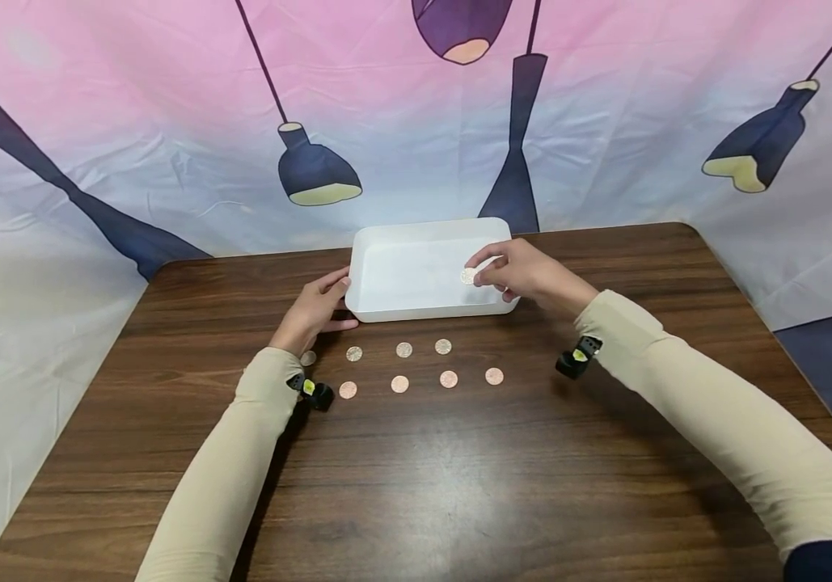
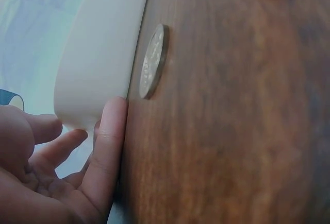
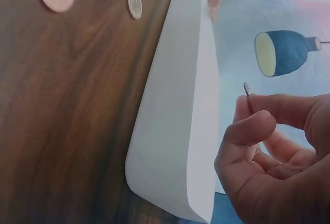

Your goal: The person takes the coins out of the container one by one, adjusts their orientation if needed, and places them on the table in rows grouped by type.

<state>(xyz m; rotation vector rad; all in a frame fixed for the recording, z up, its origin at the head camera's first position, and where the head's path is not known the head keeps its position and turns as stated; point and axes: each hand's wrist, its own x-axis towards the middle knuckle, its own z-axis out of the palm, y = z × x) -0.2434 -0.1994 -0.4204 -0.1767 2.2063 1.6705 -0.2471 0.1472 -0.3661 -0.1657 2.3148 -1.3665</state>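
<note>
My right hand (image 1: 521,271) pinches a silver-coloured coin (image 1: 468,276) between thumb and fingertips, over the right part of a white rectangular tray (image 1: 433,312). In the right wrist view, that coin (image 3: 247,88) stands edge-on above the fingertips, higher than the tray's rim. At the tray's left end, my left hand (image 1: 314,307) rests with its fingers spread against the outer wall. The left wrist view shows those fingers (image 2: 111,131) touching the tray corner low down by the table, with a silver coin (image 2: 154,62) lying close to the tray's front wall.
In front of the tray, several silver coins (image 1: 404,349) form a row on the wooden table (image 1: 416,485). Nearer to me lies a second row of copper-coloured coins (image 1: 448,379). The leftmost silver coin (image 1: 308,358) is beside my left wrist. A printed cloth (image 1: 401,105) hangs behind the table.
</note>
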